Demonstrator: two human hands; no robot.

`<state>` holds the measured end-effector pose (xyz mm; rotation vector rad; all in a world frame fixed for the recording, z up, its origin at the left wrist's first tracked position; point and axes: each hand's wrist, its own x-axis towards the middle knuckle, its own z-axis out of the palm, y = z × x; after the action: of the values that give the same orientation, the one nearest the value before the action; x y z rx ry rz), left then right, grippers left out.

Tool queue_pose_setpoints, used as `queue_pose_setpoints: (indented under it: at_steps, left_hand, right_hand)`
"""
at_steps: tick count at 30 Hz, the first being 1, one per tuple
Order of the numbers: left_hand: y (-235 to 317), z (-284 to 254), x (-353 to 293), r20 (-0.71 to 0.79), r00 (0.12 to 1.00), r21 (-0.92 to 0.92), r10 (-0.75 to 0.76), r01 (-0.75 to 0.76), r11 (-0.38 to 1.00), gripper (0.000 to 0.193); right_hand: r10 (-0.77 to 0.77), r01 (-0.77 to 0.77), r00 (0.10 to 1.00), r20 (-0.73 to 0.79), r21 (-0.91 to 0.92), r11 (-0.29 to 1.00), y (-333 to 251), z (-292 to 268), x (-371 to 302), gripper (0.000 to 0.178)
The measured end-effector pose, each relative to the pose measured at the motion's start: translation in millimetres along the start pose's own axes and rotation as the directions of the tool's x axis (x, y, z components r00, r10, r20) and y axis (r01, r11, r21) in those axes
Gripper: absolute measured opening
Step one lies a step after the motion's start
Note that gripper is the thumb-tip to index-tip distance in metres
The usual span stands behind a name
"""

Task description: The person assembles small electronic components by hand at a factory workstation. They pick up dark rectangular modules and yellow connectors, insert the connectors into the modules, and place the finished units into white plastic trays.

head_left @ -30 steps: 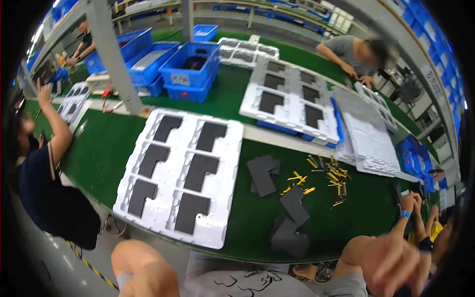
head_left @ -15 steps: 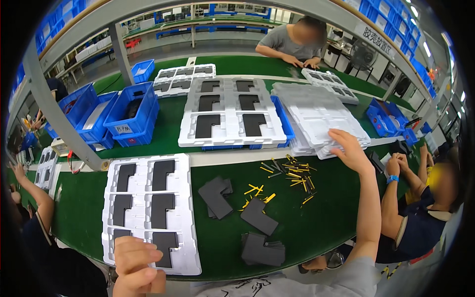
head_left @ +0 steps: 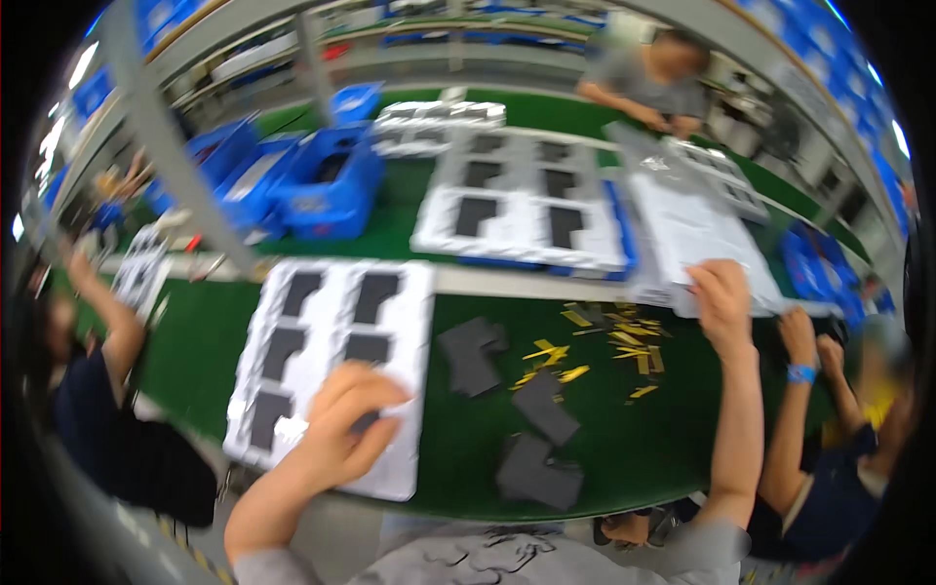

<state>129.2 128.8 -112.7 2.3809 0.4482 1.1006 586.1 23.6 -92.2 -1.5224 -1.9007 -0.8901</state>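
My left hand [head_left: 353, 424] hovers over the lower right of a white plastic tray [head_left: 330, 380], its bent fingers apart from the thumb and nothing between them. Black L-shaped pieces [head_left: 283, 353] lie in the tray's pockets; my hand partly covers one. At the near edge of a stack of white and clear trays [head_left: 707, 234], my right hand [head_left: 723, 300] is closed, fingertips pinched on the rim of a tray. Blur hides how many trays it grips. Between my arms lie loose black L-shaped pieces [head_left: 471, 356] in small piles, beside scattered yellow-and-black strips [head_left: 634, 341].
Another filled white tray [head_left: 522, 219] rests on blue bins across the table. Blue bins [head_left: 327, 185] stand at the back left, near a grey post [head_left: 175, 127]. A co-worker [head_left: 648, 83] sits opposite; others are close on the left and right.
The view has shifted, so the table appears moved right. My left hand has come further over the near tray. The right hand's spread fingers have closed at the stack's edge. Motion blurs the picture.
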Motion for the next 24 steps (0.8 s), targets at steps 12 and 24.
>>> queue_pose_setpoints:
  at_steps: [12,24]
  left_hand:
    - [31.3,11.1,-50.1,0.017,0.661,-0.965,-0.75,0.208,0.162,0.04]
    - [15.1,-88.5,-215.0,-0.255,0.329,-0.87,-0.909,0.332,0.364,0.071]
  right_hand:
    - [-0.517,0.457,0.849,-0.11,0.645,0.613,-232.9,1.0,86.1,0.022]
    - [-0.175,-0.349,0.917,0.359,0.506,-0.789,-247.5,-107.4,117.0,0.017]
